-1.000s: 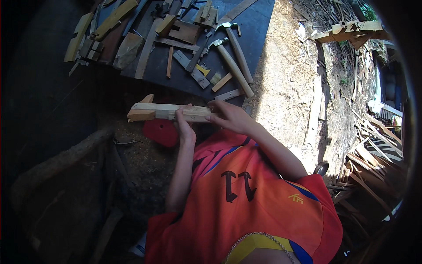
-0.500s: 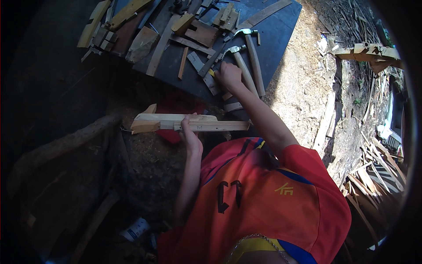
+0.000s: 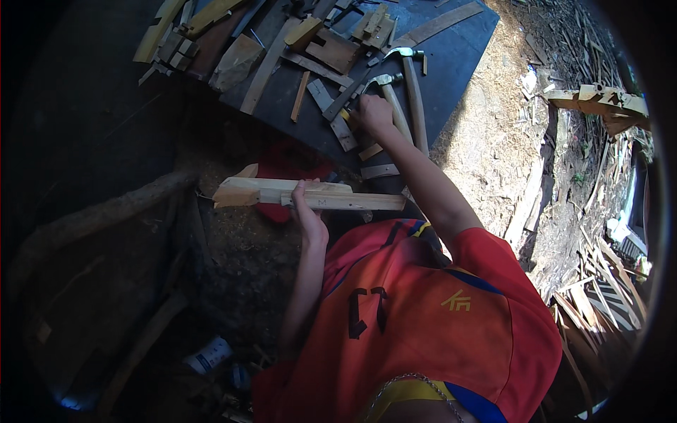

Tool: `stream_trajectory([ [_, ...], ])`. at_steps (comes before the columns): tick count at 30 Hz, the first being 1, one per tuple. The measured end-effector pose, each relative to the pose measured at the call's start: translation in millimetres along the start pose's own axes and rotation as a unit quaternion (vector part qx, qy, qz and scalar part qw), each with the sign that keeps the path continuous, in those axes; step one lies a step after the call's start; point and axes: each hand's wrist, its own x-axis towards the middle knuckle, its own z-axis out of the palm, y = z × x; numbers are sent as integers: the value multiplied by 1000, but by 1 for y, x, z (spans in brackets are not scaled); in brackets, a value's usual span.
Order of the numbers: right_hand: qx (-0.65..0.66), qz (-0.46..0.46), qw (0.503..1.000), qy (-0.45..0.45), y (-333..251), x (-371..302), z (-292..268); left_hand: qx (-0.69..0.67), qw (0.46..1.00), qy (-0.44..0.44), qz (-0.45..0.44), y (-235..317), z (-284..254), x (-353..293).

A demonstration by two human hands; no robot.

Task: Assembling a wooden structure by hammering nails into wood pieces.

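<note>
My left hand [image 3: 309, 217] is wrapped round a jointed piece of pale wood [image 3: 363, 202], held level in front of my body. It looks like several lengths put together, with an angled block at its left end. My right hand [image 3: 376, 114] is closed low over the dark table [image 3: 455, 60], beside a hammer [image 3: 397, 113] with a pale handle. A yellow bit [image 3: 345, 115] shows at its fingers, next to a dark flat strip [image 3: 340, 104]. What the fingers hold is hidden. A second hammer [image 3: 416, 106] lies just to the right.
Wood offcuts [image 3: 331, 53] and boards crowd the table's far and left parts. A red object [image 3: 282, 166] sits below its near edge. Thick branches [image 3: 106, 208] stand at left. Wood shavings [image 3: 486, 120] cover the sunlit ground at right, with a heap of slats [image 3: 599, 282] beyond.
The whole view has shifted slightly, so the table appears a little lower and further right. My right hand stays by the hammers, and my left keeps its hold on the wood.
</note>
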Motion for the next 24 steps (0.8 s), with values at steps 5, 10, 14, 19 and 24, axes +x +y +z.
stream_trajectory([
  [5, 25, 16, 999, 27, 7, 0, 8, 12, 1000, 10, 9, 16, 8, -9],
  [10, 46, 19, 999, 12, 10, 4, 16, 26, 999, 7, 25, 17, 0, -12],
  [14, 42, -14, 999, 4, 10, 5, 16, 17, 999, 20, 24, 20, -2, -17],
  [19, 21, -19, 1000, 2, 12, 5, 12, 0, 1000, 17, 24, 27, -5, -18],
  [24, 64, 29, 998, 5, -3, -1, 7, 12, 999, 6, 34, 30, -17, -15],
])
